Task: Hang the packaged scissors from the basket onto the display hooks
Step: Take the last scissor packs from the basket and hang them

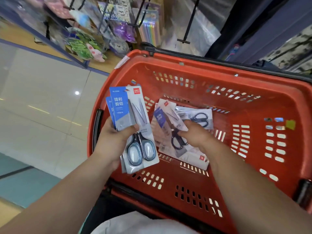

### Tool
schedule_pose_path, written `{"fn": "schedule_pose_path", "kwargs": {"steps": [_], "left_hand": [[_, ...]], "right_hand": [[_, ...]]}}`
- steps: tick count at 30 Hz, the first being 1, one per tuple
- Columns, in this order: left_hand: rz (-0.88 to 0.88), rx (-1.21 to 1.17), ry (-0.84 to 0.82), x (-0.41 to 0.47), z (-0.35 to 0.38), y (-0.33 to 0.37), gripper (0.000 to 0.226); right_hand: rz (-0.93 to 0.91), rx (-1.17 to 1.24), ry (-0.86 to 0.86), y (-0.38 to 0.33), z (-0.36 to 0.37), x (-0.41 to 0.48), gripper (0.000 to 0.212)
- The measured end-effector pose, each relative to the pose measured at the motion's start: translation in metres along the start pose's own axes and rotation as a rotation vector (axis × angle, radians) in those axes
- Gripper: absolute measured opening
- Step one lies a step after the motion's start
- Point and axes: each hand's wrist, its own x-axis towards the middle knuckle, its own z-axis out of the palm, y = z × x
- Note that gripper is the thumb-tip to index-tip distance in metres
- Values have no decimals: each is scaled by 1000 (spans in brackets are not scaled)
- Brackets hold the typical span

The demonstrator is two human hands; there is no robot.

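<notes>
While the left hand (114,141) grips a fanned stack of scissor packs (135,115) over the left edge of the basket (185,65), the right hand (197,135) pinches another pack (166,122) lying inside. That loose fan could slip and spill.

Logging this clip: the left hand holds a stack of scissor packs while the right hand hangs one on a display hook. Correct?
No. The head view shows the right hand down in the red basket, pinching a pack there, not at a display hook. The left hand does hold the stack.
</notes>
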Motion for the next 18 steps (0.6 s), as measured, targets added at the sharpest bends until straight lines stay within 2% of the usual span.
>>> {"fn": "schedule_pose_path", "kwargs": {"steps": [3, 8, 15, 18], "left_hand": [[-13, -54, 25, -2, 6, -4, 47], [-83, -205, -4, -8, 19, -4, 40], [-97, -361, -140, -20, 36, 0, 47], [-132, -359, -185, -24, 34, 2, 67]], "right_hand": [[-104, 139, 9, -8, -45, -61, 16], [-187, 688, -114, -14, -72, -132, 29], [-236, 697, -16, -35, -16, -120, 29], [-236, 673, 7, -51, -1, -118, 23]]}}
